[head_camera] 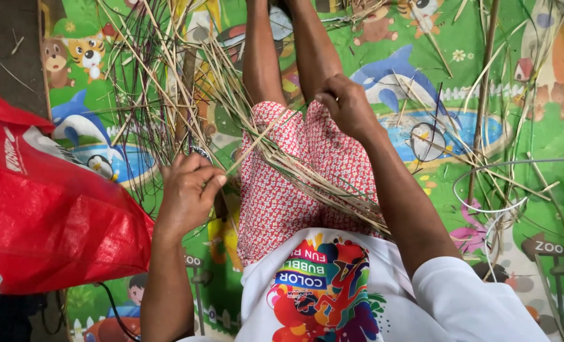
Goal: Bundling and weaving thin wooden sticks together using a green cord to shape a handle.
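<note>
We see our left hand (190, 190) pinching pale dry straw strips (294, 168) near the mat's (434, 82) middle, right hand (348, 107) gripping their woven flat band across our lap, loose ends fanning upward, red bag (41, 215) at left edge

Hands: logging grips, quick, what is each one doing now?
Left hand: closed, pinching dry straw strips.
Right hand: closed on the woven strips over the lap.

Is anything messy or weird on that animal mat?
Yes. Loose straw strips lie scattered every way across the play mat, not bundled. A wire loop lies tangled among them at the right. The left hand pinches strips; the right hand grips more over the lap.
</note>
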